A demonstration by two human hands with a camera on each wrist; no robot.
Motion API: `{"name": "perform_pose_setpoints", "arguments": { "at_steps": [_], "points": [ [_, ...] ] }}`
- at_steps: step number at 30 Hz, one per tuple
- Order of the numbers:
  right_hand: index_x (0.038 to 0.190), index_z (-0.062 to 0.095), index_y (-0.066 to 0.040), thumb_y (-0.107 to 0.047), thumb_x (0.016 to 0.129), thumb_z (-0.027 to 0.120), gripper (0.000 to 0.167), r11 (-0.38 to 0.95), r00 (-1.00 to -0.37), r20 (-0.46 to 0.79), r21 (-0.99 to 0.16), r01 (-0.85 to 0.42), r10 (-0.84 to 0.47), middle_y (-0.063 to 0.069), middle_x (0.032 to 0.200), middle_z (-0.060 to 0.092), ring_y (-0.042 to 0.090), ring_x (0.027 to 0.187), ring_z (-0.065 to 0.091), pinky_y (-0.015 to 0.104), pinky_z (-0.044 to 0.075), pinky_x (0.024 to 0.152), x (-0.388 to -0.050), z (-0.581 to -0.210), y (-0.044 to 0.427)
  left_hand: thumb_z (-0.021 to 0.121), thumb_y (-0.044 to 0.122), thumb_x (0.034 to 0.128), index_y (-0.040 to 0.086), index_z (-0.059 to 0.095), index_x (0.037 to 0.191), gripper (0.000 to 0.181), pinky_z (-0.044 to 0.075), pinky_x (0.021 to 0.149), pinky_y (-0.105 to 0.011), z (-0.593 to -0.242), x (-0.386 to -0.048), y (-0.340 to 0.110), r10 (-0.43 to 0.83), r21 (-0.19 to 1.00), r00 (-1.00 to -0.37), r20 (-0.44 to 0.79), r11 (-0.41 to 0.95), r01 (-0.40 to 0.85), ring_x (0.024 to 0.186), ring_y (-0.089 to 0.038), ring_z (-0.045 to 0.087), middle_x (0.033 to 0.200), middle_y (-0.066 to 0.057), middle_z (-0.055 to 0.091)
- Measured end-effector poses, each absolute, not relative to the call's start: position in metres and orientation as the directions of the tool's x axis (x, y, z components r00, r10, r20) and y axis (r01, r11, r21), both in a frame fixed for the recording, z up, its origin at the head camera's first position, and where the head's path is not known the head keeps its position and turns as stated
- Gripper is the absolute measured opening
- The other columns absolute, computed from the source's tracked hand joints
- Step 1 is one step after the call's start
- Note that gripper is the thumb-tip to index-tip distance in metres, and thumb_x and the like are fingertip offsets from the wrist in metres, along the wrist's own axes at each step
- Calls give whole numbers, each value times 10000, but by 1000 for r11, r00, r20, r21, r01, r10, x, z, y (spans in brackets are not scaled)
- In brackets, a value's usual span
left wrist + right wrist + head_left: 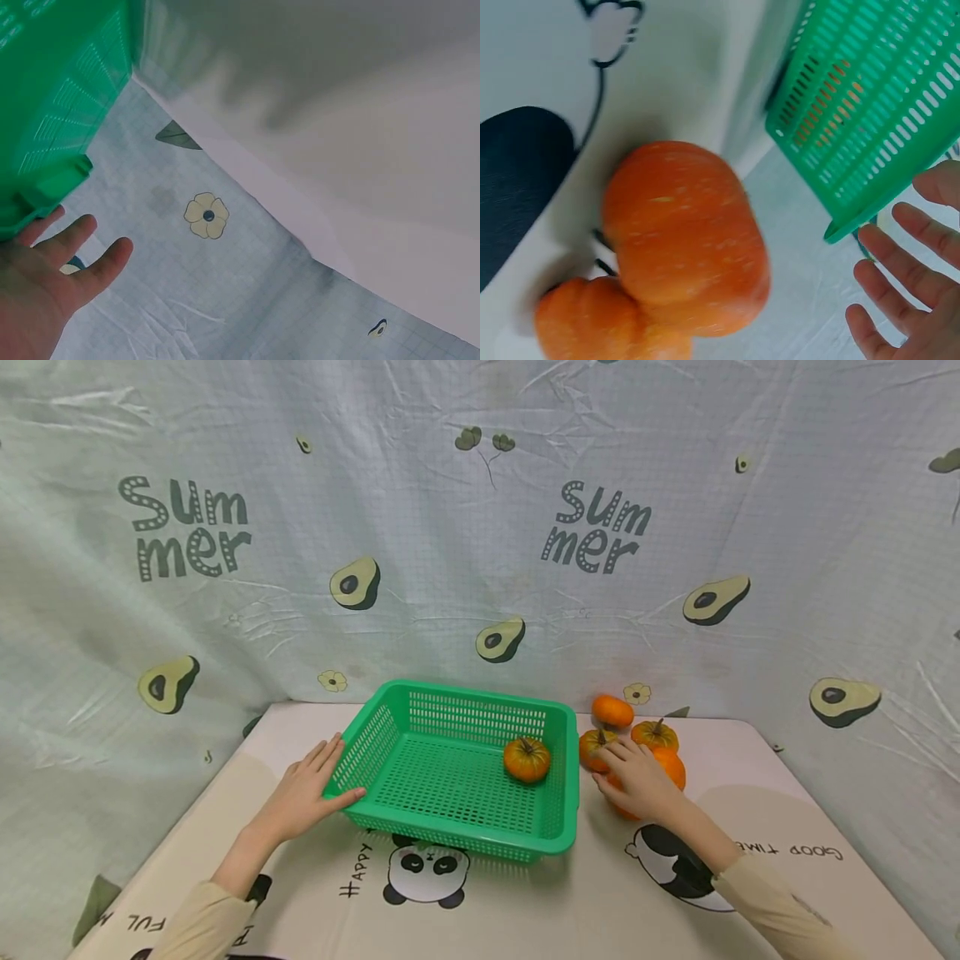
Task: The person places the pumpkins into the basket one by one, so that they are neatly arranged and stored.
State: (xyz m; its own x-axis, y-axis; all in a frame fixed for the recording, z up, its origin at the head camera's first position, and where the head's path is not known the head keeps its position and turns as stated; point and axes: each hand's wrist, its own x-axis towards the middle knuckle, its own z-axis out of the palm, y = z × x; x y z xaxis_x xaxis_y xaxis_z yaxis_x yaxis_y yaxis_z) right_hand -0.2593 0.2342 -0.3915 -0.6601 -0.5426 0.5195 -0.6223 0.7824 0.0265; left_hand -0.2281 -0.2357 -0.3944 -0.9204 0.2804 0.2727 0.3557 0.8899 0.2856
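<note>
A green plastic basket [450, 843] with slotted walls stands on the table, and one small orange-green pumpkin [527, 760] sits inside it at the right. My left hand [303, 789] lies against the basket's left edge, fingers straight and thumb spread along the near corner. To the right of the basket, my right hand [637, 777] is over a group of pumpkins with its fingers spread and loosely bent. In the right wrist view nothing is in its grasp, and a large orange pumpkin [686, 236] lies apart from the fingers. The hand partly hides pumpkins in the head view.
Around the right hand are an orange pumpkin [612, 712] at the back, a greenish one [655, 736] and another [594, 752] by the basket's wall. A printed cloth [420, 527] hangs behind the table [517, 910], which has a panda-patterned cover.
</note>
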Motion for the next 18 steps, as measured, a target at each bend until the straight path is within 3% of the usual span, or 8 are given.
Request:
{"name": "perform_pose_setpoints", "arguments": {
  "at_steps": [10,18],
  "points": [
    [1070,607,-21,-223,768,658,366,821,-726,431,69,-566,-537,122,1020,606,266,944,482,443,421,777,-254,-404,255,534,472,836,-64,189,1397,849,230,947,-650,-397,-229,-235,291,340,-923,250,866,365,1301,-464,200,1466,-240,158],
    [1096,594,-69,-304,714,710,463,845,-742,430,109,-523,-514,128,1090,576,279,993,472,507,383,778,-254,-412,270,534,468,838,-69,175,1398,854,224,956,-645,-397,-229,-236,291,352,-923,251,861,367,1300,-470,193,1466,-245,148]
  ]
}}
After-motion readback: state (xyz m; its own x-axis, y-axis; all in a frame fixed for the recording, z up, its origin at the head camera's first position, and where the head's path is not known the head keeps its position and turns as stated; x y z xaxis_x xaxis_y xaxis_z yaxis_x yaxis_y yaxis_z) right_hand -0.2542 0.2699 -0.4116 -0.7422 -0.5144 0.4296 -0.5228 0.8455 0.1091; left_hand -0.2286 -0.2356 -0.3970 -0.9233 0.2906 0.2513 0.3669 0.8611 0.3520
